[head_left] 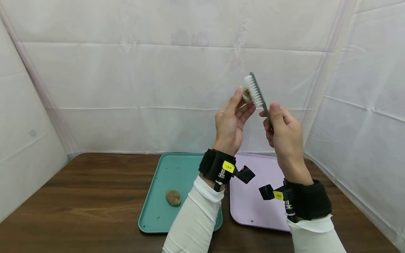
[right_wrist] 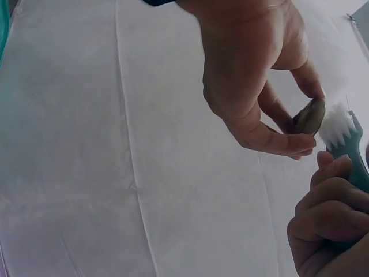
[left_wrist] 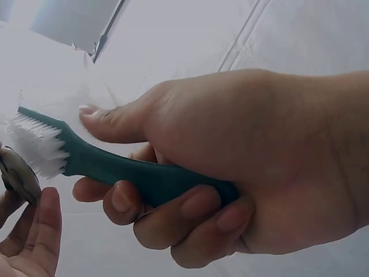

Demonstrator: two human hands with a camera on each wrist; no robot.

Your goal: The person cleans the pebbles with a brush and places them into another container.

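Observation:
Raised above the table, my left hand (head_left: 232,117) pinches a small brownish shell (head_left: 246,93) between thumb and fingertips. My right hand (head_left: 283,131) grips the handle of a teal brush (head_left: 257,93) whose white bristles press against that shell. In the left wrist view the brush (left_wrist: 121,170) runs through the right hand (left_wrist: 230,167), and its bristles meet the shell (left_wrist: 20,176) at the left edge. The right wrist view shows the left hand (right_wrist: 253,86) holding the shell (right_wrist: 310,117) against the bristles of the brush (right_wrist: 343,135). A second brownish shell (head_left: 173,197) lies on the teal tray (head_left: 158,218).
A lilac tray (head_left: 250,207) lies to the right of the teal one on a dark wooden table (head_left: 85,196). White sheeting (head_left: 158,70) hangs behind and on both sides of the table.

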